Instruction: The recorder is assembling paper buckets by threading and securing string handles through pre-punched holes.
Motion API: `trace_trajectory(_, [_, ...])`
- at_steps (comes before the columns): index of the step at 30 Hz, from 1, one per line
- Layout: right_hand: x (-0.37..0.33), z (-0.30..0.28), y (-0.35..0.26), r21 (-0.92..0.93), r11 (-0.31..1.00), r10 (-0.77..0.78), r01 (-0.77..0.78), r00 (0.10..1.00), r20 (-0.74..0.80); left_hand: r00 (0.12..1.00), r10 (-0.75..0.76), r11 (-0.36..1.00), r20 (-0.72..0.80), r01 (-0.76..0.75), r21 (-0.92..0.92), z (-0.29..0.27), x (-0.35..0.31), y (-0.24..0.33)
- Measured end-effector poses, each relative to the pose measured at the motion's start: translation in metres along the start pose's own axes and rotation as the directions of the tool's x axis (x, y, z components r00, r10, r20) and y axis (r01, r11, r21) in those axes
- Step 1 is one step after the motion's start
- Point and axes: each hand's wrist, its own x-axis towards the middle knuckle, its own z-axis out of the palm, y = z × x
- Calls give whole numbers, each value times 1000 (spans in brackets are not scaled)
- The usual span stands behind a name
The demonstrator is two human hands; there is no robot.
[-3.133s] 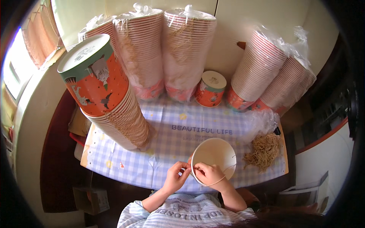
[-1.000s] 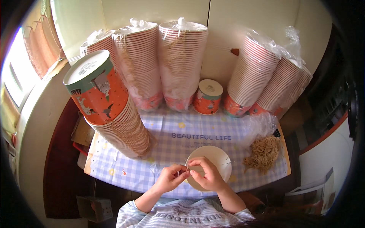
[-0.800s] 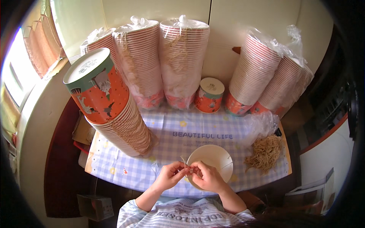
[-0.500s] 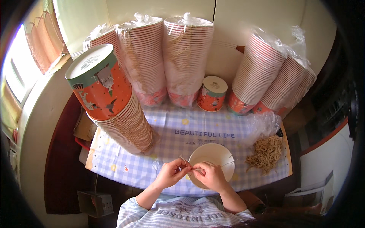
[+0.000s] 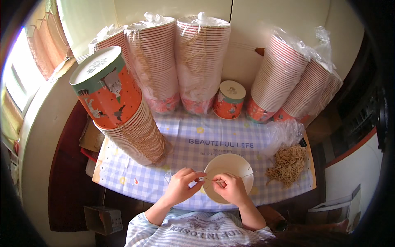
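Note:
Just in front of me a white paper bucket (image 5: 221, 161) stands with its open mouth up, and both my hands are over its near side. Between them runs a thin tan cord (image 5: 209, 180). My left hand (image 5: 180, 187) is closed in a pinch on one part of the cord at the bucket's left edge. Over the bucket, my right hand (image 5: 231, 191) pinches the cord too, its fingers curled. A piece of cord also shows at the bucket's right rim; where it joins is too small to tell.
A tangled heap of tan cords (image 5: 289, 164) lies on the right beside crumpled clear plastic (image 5: 284, 133). A tall stack of orange-and-green buckets (image 5: 117, 101) leans at left. Bagged stacks (image 5: 202, 61) and a single upturned bucket (image 5: 230, 101) line the back. A checked cloth (image 5: 185, 131) covers the table.
My hands have drawn slightly apart, from fingertips touching to a small gap with cord stretched across it. The bucket stays in about the same place.

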Motion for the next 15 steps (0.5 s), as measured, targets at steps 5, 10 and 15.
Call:
trace_trajectory(5, [-2, 1, 3, 13, 1000, -9, 9, 1000, 0, 995, 97, 981, -34, -90, 174, 8, -1, 2])
trace_trajectory(10, [-2, 2, 7, 4, 1000, -13, 13, 1000, -3, 948, 137, 908, -289, -4, 419, -8, 1, 7])
trace_trajectory(15, [-2, 3, 6, 12, 1000, -23, 23, 1000, -17, 925, 150, 914, -350, 5, 405, -17, 0, 10])
